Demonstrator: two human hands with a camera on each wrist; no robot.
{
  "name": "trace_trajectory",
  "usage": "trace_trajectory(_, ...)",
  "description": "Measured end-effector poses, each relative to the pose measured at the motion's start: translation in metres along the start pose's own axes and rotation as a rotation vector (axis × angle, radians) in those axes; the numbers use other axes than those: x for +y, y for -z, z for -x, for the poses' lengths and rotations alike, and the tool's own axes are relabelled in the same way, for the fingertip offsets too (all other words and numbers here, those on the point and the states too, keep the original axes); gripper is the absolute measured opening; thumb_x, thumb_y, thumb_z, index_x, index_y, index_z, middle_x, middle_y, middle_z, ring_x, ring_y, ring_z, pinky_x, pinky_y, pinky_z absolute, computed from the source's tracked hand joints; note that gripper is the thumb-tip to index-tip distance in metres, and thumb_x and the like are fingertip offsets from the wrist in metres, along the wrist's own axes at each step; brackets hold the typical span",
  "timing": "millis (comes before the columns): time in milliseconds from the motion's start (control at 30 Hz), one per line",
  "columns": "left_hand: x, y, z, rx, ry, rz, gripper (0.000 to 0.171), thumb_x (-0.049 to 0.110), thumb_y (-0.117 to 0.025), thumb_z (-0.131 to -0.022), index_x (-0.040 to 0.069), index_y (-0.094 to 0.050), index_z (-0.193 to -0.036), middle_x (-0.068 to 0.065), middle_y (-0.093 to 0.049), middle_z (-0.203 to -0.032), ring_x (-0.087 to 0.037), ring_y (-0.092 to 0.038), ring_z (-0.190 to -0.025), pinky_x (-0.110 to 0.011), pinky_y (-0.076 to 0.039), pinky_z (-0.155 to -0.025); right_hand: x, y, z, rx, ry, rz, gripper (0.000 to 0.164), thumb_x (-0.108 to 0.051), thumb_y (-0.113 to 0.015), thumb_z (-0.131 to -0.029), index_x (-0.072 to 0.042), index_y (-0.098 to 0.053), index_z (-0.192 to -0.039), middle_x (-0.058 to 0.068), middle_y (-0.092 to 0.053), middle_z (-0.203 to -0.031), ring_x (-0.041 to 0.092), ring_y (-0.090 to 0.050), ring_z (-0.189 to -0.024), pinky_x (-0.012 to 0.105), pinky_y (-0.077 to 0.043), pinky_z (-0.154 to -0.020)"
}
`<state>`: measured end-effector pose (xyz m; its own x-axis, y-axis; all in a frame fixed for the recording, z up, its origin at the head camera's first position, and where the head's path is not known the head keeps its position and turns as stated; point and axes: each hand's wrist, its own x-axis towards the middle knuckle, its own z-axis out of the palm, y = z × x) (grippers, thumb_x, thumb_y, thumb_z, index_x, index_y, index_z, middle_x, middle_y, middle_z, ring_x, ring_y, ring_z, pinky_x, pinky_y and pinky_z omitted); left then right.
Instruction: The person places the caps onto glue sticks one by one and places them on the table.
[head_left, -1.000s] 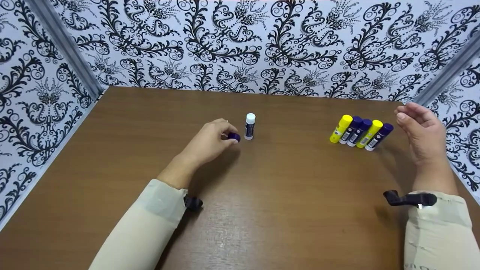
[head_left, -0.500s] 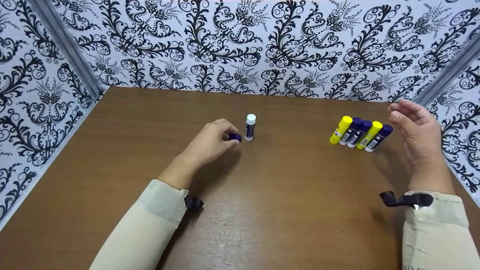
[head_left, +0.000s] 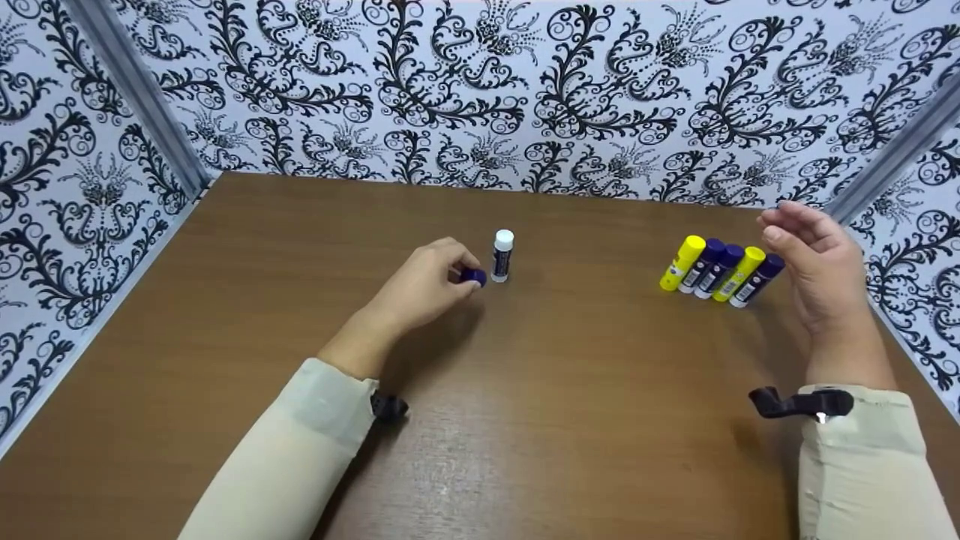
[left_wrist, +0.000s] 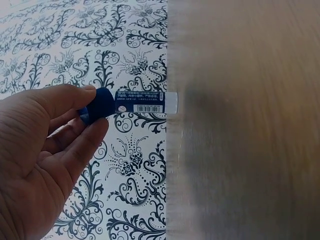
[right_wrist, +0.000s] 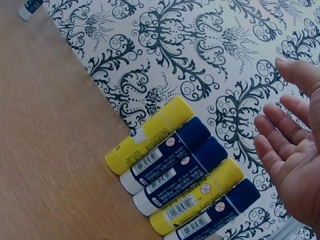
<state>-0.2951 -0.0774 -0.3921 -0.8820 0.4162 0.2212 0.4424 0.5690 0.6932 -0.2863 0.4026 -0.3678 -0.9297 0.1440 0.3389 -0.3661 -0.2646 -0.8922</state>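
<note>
My left hand (head_left: 424,285) pinches a dark blue glue stick cap (left_wrist: 98,106) between thumb and fingers, just left of a glue stick (head_left: 502,256). That stick stands upright without a cap, its white top showing above a navy label. The cap overlaps the stick's top end in the left wrist view. My right hand (head_left: 821,266) is raised at the right with fingers loosely bent and nothing in it. Beside it a tight row of capped glue sticks stands upright: yellow ones (right_wrist: 150,135) among navy ones (right_wrist: 172,155) with white bases.
The brown wooden table (head_left: 570,405) is bounded at the back and sides by walls in black-and-white scroll-patterned paper (head_left: 450,90). Grey strips (head_left: 135,90) run up the corners. Each cream sleeve carries a black wrist mount (head_left: 802,403).
My right hand has drifted left toward the row of glue sticks. The left hand with the cap and the standing sticks have hardly moved; the head view has shifted slightly.
</note>
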Motion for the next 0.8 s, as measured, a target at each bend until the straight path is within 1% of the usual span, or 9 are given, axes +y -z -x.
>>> trace_trajectory(133,0.0,-0.001,0.0,0.004,-0.028,0.004,0.015,0.007,-0.075,-0.093,0.002,-0.074,-0.108,-0.011,-0.069,-0.112,-0.026,-0.071,-0.104,-0.034,-0.061,-0.094,0.0,-0.004,0.001,-0.002,-0.016,0.026,0.034,0.013,-0.064,-0.095,0.0,-0.067,-0.126,0.007,-0.075,-0.113,0.014,-0.072,-0.105,0.017,-0.057,-0.093)
trace_trajectory(267,0.0,-0.001,0.001,0.008,-0.049,0.006,0.014,0.006,-0.075,-0.093,0.002,-0.075,-0.107,-0.011,-0.069,-0.11,-0.025,-0.071,-0.102,-0.033,-0.062,-0.093,0.002,-0.009,0.001,-0.002,-0.022,0.043,0.034,0.011,-0.066,-0.094,-0.001,-0.067,-0.125,0.006,-0.076,-0.112,0.014,-0.073,-0.104,0.017,-0.058,-0.091)
trace_trajectory(467,0.001,-0.001,0.001,-0.001,-0.035,0.006,0.016,0.007,-0.075,-0.093,0.002,-0.075,-0.108,-0.011,-0.07,-0.11,-0.026,-0.072,-0.104,-0.035,-0.062,-0.094,0.007,-0.015,0.001,-0.013,-0.01,0.094,0.032,0.008,-0.069,-0.094,-0.002,-0.069,-0.123,0.005,-0.076,-0.112,0.013,-0.073,-0.103,0.016,-0.058,-0.092)
trace_trajectory(600,0.003,-0.001,0.001,-0.009,-0.018,0.009,0.016,0.008,-0.075,-0.094,0.002,-0.075,-0.109,-0.01,-0.07,-0.111,-0.026,-0.072,-0.105,-0.038,-0.062,-0.096,0.012,-0.02,0.001,-0.029,-0.004,0.129,0.033,0.008,-0.069,-0.093,0.001,-0.067,-0.126,0.005,-0.076,-0.112,0.014,-0.073,-0.104,0.016,-0.057,-0.093)
trace_trajectory(700,0.004,-0.001,0.001,-0.01,-0.022,0.007,0.017,0.008,-0.076,-0.094,0.002,-0.075,-0.109,-0.01,-0.071,-0.11,-0.027,-0.072,-0.105,-0.036,-0.062,-0.095,0.014,-0.024,0.001,-0.043,-0.014,0.146,0.036,0.008,-0.07,-0.093,0.004,-0.064,-0.129,0.004,-0.076,-0.112,0.014,-0.072,-0.106,0.016,-0.057,-0.094)
trace_trajectory(800,0.005,-0.001,0.001,-0.009,-0.031,0.005,0.017,0.008,-0.076,-0.093,0.002,-0.076,-0.109,-0.01,-0.072,-0.11,-0.026,-0.072,-0.105,-0.034,-0.062,-0.094,0.014,-0.026,0.001,-0.056,-0.033,0.163,0.038,0.006,-0.07,-0.094,0.002,-0.063,-0.131,0.003,-0.075,-0.114,0.013,-0.071,-0.107,0.015,-0.056,-0.094)
